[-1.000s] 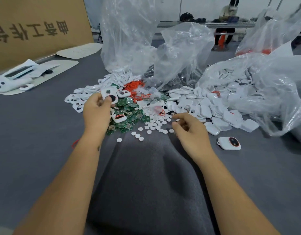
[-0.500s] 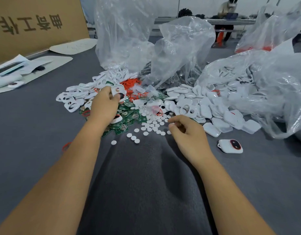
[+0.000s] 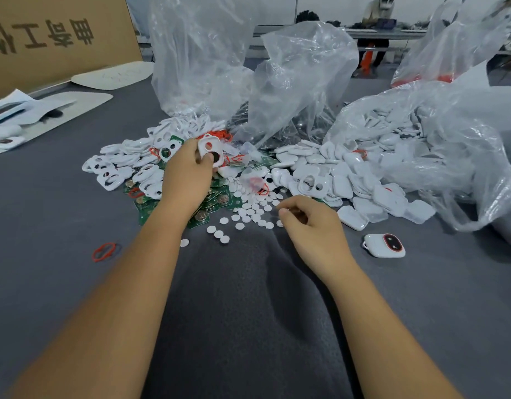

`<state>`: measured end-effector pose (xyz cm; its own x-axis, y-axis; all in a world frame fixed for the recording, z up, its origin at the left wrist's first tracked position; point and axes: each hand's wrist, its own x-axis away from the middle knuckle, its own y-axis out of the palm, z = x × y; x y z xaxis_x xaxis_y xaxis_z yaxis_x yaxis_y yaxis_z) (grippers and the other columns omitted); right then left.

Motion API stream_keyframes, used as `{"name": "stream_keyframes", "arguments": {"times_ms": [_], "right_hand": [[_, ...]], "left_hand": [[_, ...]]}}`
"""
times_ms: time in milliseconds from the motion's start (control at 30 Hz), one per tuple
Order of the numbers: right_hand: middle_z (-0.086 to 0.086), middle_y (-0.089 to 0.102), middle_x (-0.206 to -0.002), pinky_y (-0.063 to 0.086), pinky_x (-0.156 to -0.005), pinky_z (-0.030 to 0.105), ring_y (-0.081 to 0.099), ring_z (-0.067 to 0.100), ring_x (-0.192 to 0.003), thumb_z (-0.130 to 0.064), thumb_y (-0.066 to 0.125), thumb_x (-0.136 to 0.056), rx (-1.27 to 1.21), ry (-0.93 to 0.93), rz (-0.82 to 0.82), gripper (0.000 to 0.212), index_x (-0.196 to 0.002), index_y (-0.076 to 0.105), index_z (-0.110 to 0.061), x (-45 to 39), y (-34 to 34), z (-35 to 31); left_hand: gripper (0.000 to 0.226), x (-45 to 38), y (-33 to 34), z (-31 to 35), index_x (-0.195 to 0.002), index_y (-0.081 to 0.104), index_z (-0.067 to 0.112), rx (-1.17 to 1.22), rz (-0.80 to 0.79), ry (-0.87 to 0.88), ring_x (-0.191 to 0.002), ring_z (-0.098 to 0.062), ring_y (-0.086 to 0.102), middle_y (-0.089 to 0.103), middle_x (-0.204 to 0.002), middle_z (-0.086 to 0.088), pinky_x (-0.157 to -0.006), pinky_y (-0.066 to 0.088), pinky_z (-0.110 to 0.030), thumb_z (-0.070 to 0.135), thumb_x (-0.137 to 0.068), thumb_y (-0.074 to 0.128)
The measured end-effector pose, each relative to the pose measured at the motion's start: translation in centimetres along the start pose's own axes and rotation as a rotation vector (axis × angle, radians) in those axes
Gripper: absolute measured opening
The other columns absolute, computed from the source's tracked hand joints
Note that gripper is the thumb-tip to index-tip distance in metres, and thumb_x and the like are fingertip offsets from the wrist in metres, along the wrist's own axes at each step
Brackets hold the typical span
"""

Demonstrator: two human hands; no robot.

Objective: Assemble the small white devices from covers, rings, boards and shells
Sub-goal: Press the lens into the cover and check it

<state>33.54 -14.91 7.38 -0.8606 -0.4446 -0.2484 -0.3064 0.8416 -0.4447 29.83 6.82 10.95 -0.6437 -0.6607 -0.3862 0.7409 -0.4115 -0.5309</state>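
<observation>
Fingers [image 3: 201, 158] of our left hand [image 3: 186, 174] pinch a white cover [image 3: 210, 149] with two round openings, thumb pressed on its lower edge, and we hold it tilted up above the pile of green boards [image 3: 216, 201]. Our right hand [image 3: 311, 226] rests low on the counter [image 3: 47, 214] with its fingers curled in together at the edge of the scattered white discs [image 3: 248, 211]; whether they pinch one of the discs we cannot tell, since the fingertips hide the spot. Just beyond our left hand lies a heap of white rings [image 3: 124, 165], mixed with loose red bands [image 3: 219, 135]. To the right of the discs spreads a heap of white shells [image 3: 329, 168], spilling out of a clear plastic bag [image 3: 438, 139]. Two more clear bags [image 3: 242, 61] stand upright behind the piles. One finished device [image 3: 384, 245], white with a red-rimmed dark window, lies alone on the counter to the right of our right hand, well apart from the shells. A single red band [image 3: 104, 251] lies on the grey cloth to the left of our left forearm. At far left we see a brown cardboard sheet [image 3: 55, 38] with printed characters, standing behind flat white sheets [image 3: 44, 110].
</observation>
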Motion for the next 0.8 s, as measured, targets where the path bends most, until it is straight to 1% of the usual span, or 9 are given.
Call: {"name": "stream_keyframes", "arguments": {"times_ms": [100,133,233,300,467,567,667,733,800], "right_hand": [[-0.015,0.067,-0.080,0.049,-0.074,0.026,0.059,0.001,-0.078,-0.023,0.057,-0.089,-0.017,0.015,0.027,0.013,-0.082,0.066,-0.030,-0.2,0.1,-0.1],[-0.016,0.067,-0.079,0.048,-0.072,0.024,0.060,-0.001,-0.078,-0.021,0.057,-0.089,-0.033,0.024,0.045,0.015,-0.082,0.067,-0.030,-0.3,0.1,-0.1],[-0.013,0.068,-0.080,0.048,-0.073,0.026,0.062,0.004,-0.079,-0.019,0.056,-0.089,-0.077,0.074,0.089,0.016,-0.084,0.069,-0.027,-0.4,0.0,-0.1],[-0.014,0.068,-0.081,0.047,-0.071,0.027,0.062,0.006,-0.080,-0.020,0.055,-0.088,-0.057,0.084,0.114,0.018,-0.081,0.068,-0.030,-0.6,-0.1,-0.1],[-0.011,0.067,-0.087,0.049,-0.077,0.031,0.063,0.010,-0.085,-0.020,0.053,-0.088,-0.026,0.084,0.194,0.020,-0.079,0.063,-0.035,-2.0,-0.2,-0.9],[-0.005,0.065,-0.097,0.051,-0.079,0.036,0.062,0.017,-0.087,-0.018,0.051,-0.088,0.003,0.055,0.227,0.021,-0.087,0.062,-0.036,-3.1,0.3,-1.9],[-0.005,0.065,-0.093,0.049,-0.074,0.033,0.060,0.016,-0.084,-0.014,0.048,-0.087,0.070,0.040,0.229,0.024,-0.089,0.065,-0.031,-4.1,1.1,-3.2],[-0.004,0.066,-0.080,0.050,-0.069,0.033,0.061,0.020,-0.077,-0.014,0.049,-0.084,0.161,0.080,0.132,0.020,-0.080,0.067,-0.023,-4.7,1.5,-3.8],[0.003,0.067,-0.075,0.053,-0.068,0.034,0.062,0.026,-0.076,-0.023,0.056,-0.079,0.424,0.136,-0.088,0.014,-0.079,0.067,-0.014,-4.9,1.7,-4.3]], "left_hand": [[0.016,0.7,0.3,0.7,-0.099,0.056,0.010,0.288,0.114,-0.088,-0.079,-0.031,0.059,0.064,-0.094,-0.013,-0.074,0.049,-0.044,0.023,-0.093,0.050],[0.015,1.0,0.6,1.1,-0.099,0.058,0.010,0.388,0.158,-0.111,-0.077,-0.029,0.059,0.065,-0.091,-0.010,-0.076,0.050,-0.042,0.021,-0.093,0.051],[0.010,1.8,1.5,2.3,-0.092,0.061,0.020,0.646,0.263,-0.160,-0.066,0.000,0.053,0.062,-0.072,0.016,-0.066,0.043,-0.015,0.014,-0.093,0.052],[0.018,2.2,2.0,3.0,-0.088,0.062,0.026,0.770,0.257,-0.189,-0.067,0.007,0.055,0.064,-0.071,0.021,-0.065,0.043,-0.010,0.012,-0.094,0.053],[0.017,2.9,2.5,2.7,-0.087,0.064,0.026,0.777,0.166,-0.199,-0.075,0.001,0.059,0.067,-0.074,0.018,-0.072,0.048,-0.019,0.014,-0.094,0.055],[0.009,2.8,2.0,1.8,-0.097,0.063,0.017,0.819,0.224,-0.241,-0.085,-0.012,0.062,0.063,-0.082,0.007,-0.067,0.048,-0.021,0.013,-0.096,0.054],[0.014,2.8,1.5,1.3,-0.086,0.060,0.022,0.837,0.284,-0.244,-0.088,-0.018,0.065,0.059,-0.081,0.004,-0.065,0.050,-0.020,0.014,-0.097,0.054],[0.016,2.7,1.5,1.1,-0.083,0.058,0.022,0.821,0.286,-0.233,-0.084,-0.020,0.059,0.052,-0.084,-0.005,-0.066,0.052,-0.020,0.014,-0.097,0.054],[0.015,2.6,1.6,1.1,-0.084,0.057,0.020,0.793,0.276,-0.220,-0.083,-0.021,0.053,0.050,-0.087,-0.006,-0.065,0.052,-0.020,0.014,-0.097,0.054]]}}
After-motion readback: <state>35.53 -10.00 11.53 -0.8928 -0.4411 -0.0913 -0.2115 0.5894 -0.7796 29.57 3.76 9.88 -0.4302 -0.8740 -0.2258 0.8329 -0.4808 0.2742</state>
